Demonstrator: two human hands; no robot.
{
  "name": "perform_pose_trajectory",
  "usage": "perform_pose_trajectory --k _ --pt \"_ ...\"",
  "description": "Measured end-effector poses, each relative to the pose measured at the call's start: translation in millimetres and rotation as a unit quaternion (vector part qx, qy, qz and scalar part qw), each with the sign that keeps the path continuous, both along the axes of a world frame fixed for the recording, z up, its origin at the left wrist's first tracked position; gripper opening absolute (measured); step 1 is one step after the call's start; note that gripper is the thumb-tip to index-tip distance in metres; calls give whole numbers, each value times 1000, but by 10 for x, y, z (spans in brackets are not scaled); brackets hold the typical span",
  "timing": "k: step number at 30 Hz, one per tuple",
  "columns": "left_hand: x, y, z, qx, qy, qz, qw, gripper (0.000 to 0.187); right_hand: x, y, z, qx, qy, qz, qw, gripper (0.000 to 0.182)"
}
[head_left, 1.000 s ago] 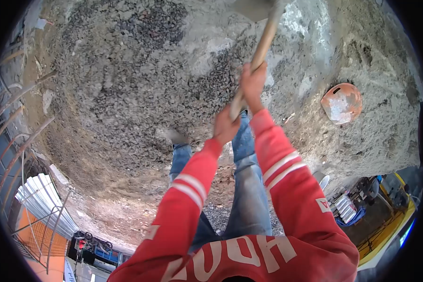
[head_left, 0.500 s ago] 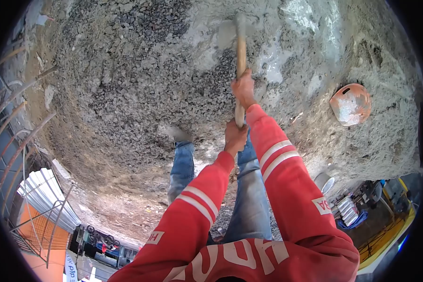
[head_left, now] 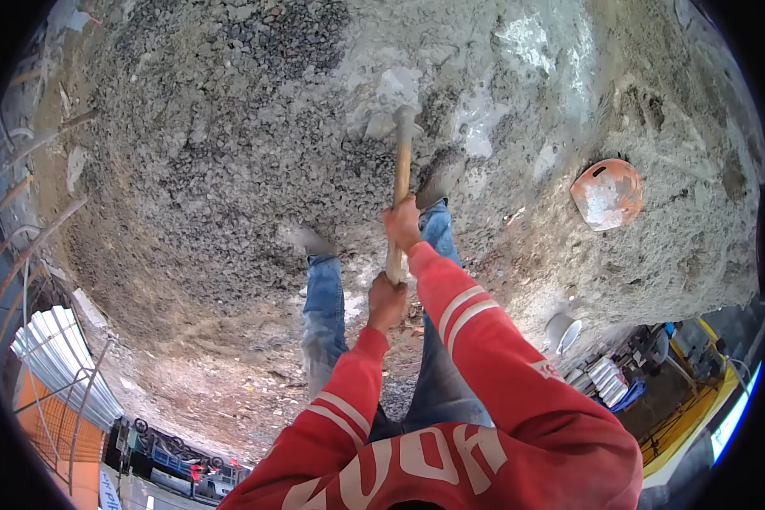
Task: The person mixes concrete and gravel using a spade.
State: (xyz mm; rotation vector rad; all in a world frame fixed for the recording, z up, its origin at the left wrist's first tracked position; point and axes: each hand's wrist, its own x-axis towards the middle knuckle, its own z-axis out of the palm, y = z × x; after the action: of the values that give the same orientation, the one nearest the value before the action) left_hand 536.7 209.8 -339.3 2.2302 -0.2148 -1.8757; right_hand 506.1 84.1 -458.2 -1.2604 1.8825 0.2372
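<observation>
My right hand (head_left: 402, 223) is wrapped around the wooden handle of a hoe (head_left: 402, 170), roughly midway along it. Lower down, my left hand (head_left: 388, 303) grips the same handle near its end. The hoe's grey metal head rests against the wet mix of gravel and cement (head_left: 255, 153), its blade partly hidden by mortar. A cement-caked shoe (head_left: 442, 174) stands just right of the head. My other foot, coated in grey, is further left on the gravel.
An orange, cement-smeared shell with a slot (head_left: 608, 194) lies on the ground at right. Below it is a small whitish bucket (head_left: 563, 331). Bent rebar (head_left: 47, 234) and corrugated metal sheet (head_left: 64, 361) stand at left. Vehicles (head_left: 174, 459) are at lower left.
Both hands have drawn the hoe back toward my body and slightly left. Its head has come down from the far side of the mix, and my right shoe now shows.
</observation>
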Motion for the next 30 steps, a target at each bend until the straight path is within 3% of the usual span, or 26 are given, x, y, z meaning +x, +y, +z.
perform_pose_trajectory --k 1,4,6,8,9,10,11,13,16,19,22,24,26,27,30 --pt "125 -106 35 11 19 4 1000 30 101 -156 190 39 -38 -84 995 35" --pt "654 -549 362 21 99 76 992 14 324 -365 195 103 -112 -180 972 23" --pt "1021 -328 416 -14 136 73 988 18 552 -197 412 55 -162 -222 960 22" --pt "1397 -124 1034 -9 137 57 989 19 848 262 615 -4 -197 -249 948 27" --pt "1560 -20 1363 24 91 -43 995 18 990 621 725 -21 -182 -245 952 37" --pt "1653 192 1632 38 65 -18 997 19 1151 991 922 -40 -177 -238 954 32" --pt "1735 617 1710 6 17 -50 999 22 1320 767 1788 58 -234 -316 917 27" --pt "2004 1114 1946 -87 -94 -188 974 25 1460 1257 1987 159 -342 -409 831 25" --pt "2231 1228 2043 -16 -132 -251 959 25 1595 1440 2041 170 -348 -428 817 21" --pt "1981 939 1609 -73 -128 -243 959 25 1353 1100 2003 55 -381 -458 801 19" --pt "1271 144 888 -233 -82 -190 950 36 696 132 1570 -49 -346 -432 831 19" --pt "735 -513 364 -232 -69 -210 947 41 184 -637 1114 -140 -294 -366 872 24" --pt "208 -1167 -171 -307 -35 -120 943 38 -322 -1268 459 -291 -162 -200 922 45" --pt "-5 -1467 -353 -320 -18 -98 942 37 -487 -1601 402 -335 -68 -110 933 49" --pt "-469 -2018 -499 -265 -14 -123 956 37 -823 -2206 11 -248 8 -89 965 55"
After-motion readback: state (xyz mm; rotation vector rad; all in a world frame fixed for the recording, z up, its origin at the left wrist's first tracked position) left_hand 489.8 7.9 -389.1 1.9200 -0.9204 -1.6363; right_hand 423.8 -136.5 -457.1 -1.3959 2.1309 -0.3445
